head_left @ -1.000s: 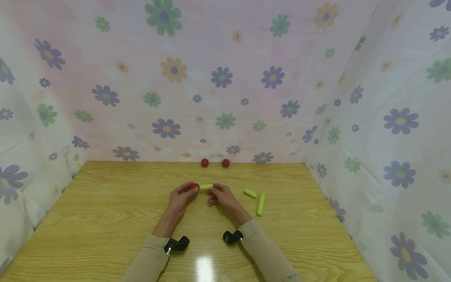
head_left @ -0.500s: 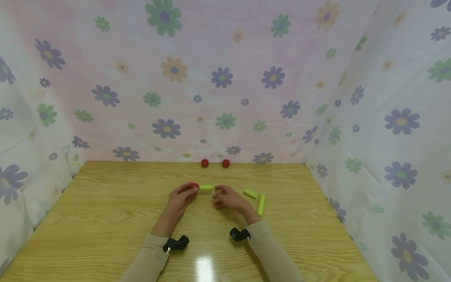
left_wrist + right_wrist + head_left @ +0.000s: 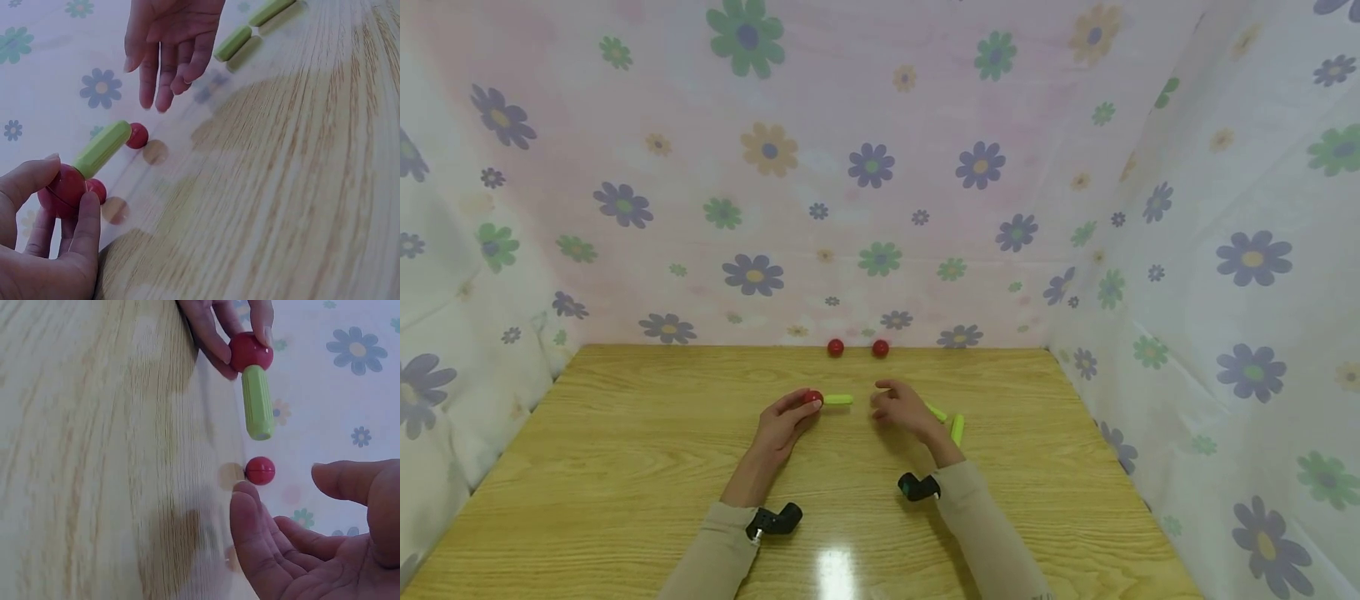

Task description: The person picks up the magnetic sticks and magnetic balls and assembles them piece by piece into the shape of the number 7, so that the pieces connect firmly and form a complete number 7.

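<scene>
My left hand (image 3: 782, 423) pinches a glossy red ball (image 3: 61, 189) between thumb and fingers. From the ball sticks out a ridged yellow-green rod (image 3: 257, 403), joined end-on and pointing right, held up over the table. To the right of the rod's free end is my right hand (image 3: 904, 410), fingers loosely bent, thumb apart, nothing in its grasp. Two loose yellow-green rods lie on the table beyond that hand: a shorter one (image 3: 937, 412) and a longer one (image 3: 957, 428), both partly covered by the hand and wrist in the head view.
Two more red balls, one on the left (image 3: 836, 347) and one on the right (image 3: 880, 348), sit at the back edge of the wood-grain table (image 3: 625, 433). Flowered cloth (image 3: 820, 250) stands behind and along both sides. Each wrist wears a black camera mount.
My right hand has let go of the rod's free end and moved to the right, now overlapping the loose rods. My left hand keeps the ball and rod in place.
</scene>
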A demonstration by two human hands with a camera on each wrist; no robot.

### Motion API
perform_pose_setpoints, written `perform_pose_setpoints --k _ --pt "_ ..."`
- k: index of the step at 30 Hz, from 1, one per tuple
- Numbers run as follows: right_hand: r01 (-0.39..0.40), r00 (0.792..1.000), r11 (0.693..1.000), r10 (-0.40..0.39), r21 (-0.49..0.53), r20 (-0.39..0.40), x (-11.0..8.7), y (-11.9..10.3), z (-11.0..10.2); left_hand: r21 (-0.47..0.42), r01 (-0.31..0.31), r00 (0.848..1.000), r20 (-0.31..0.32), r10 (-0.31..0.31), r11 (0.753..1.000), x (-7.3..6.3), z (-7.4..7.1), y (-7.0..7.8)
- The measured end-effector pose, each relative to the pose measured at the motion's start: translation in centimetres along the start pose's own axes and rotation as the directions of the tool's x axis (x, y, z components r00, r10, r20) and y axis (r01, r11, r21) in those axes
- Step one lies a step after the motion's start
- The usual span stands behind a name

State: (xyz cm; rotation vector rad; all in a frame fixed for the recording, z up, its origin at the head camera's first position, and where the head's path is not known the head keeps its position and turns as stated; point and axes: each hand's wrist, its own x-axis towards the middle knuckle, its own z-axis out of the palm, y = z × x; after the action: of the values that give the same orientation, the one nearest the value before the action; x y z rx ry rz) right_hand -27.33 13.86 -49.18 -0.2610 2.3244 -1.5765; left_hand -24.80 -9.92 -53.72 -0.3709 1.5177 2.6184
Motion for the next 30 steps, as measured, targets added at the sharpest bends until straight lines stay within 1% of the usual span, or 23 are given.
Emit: perform_pose_setpoints --k 4,9,14,19,26,30 --pt "0.013 0.999 1.000 -0.013 -0.007 -0.050 0.6 0.2 -0.3 -0.008 -0.001 1.000 0.004 0.001 1.000 -0.1 -0.1 0.1" --pt "0.034 0.995 0.999 -0.034 -0.008 -0.089 1.5 0.4 -0.5 -0.006 0.002 1.000 0.007 -0.001 1.000 -0.1 -0.1 0.2" --pt "0.051 0.989 0.997 -0.042 0.059 -0.145 2.8 0.7 -0.8 0.005 0.004 1.000 0.000 -0.004 1.000 -0.2 0.0 0.3" --pt "0.073 0.980 0.991 -0.050 0.116 -0.193 4.1 1.2 -1.0 0.018 -0.009 1.000 -0.014 0.010 1.000 -0.2 0.1 0.3" --pt "0.103 0.956 0.985 -0.059 0.139 -0.288 5.5 2.0 -1.3 0.012 -0.010 1.000 -0.025 0.011 1.000 -0.2 0.3 0.1" --pt "0.123 0.954 0.980 -0.074 0.154 -0.292 5.7 1.9 -1.6 0.018 -0.013 0.999 -0.032 0.014 1.000 -0.1 0.3 -0.1"
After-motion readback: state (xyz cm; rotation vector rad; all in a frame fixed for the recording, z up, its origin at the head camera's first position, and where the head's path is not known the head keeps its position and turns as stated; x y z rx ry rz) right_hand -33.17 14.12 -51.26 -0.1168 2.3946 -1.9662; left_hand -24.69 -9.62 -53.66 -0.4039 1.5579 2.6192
